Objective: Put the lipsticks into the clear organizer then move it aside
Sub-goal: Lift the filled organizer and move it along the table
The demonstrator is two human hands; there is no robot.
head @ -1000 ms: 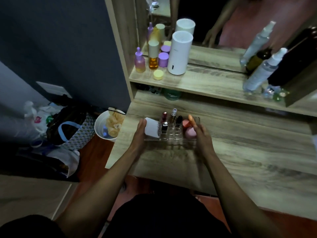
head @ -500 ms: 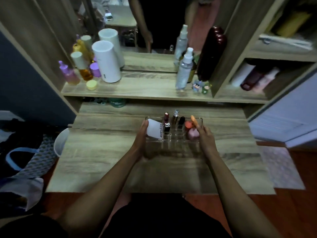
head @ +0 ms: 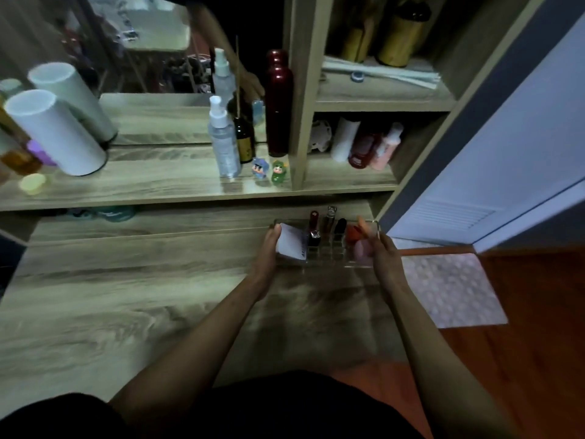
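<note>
The clear organizer (head: 329,259) is at the far right end of the wooden desk (head: 126,296). Three lipsticks stand upright in its slots: a red one (head: 313,228), a clear-capped one (head: 330,218) and a black one (head: 340,228). A white box (head: 292,242) fills its left part, with orange and pink round items (head: 356,240) on its right. My left hand (head: 269,251) grips the organizer's left side. My right hand (head: 384,256) grips its right side. The image is blurred by motion.
The shelf (head: 158,182) above holds a white cylinder (head: 53,131), spray bottles (head: 223,141), a dark red bottle (head: 278,103) and two small figurines (head: 269,172). Side cubbies (head: 364,144) hold more bottles. The desk's right edge meets a door (head: 490,172), with a floor mat (head: 449,289) below.
Both hands have carried the organizer rightward along the desk, from the left part to the far right end. The view has swung right with it.
</note>
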